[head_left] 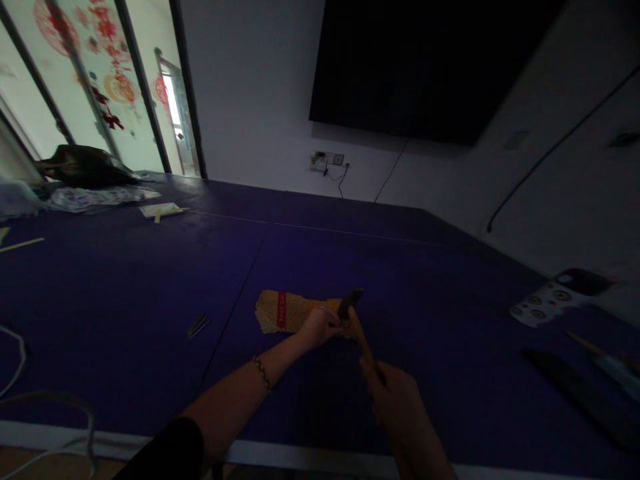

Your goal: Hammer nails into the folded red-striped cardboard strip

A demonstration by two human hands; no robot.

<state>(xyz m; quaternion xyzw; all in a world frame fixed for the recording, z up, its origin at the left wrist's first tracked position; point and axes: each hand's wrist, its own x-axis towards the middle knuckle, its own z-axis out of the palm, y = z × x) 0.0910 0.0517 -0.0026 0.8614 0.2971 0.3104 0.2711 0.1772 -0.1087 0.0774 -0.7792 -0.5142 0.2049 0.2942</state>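
Note:
My right hand (395,393) is wrapped round the wooden handle of a hammer (363,337), whose dark head is up by my left fingertips. My left hand (320,327) is closed in a pinch just beside that head. Whatever lies between its fingers is too small and dim to make out. Under my left hand a crumpled tan speckled piece (295,310) with a red printed band lies flat on the purple table (310,260). To the left of my forearm are several thin metal pieces (199,326), which look like nails.
A white cable (20,360) runs along the left edge. A dark flat strip (575,393) and a patterned case (555,297) lie at the right. Far left are a black bag (90,167) and a small white tray (160,210). A wall stands behind.

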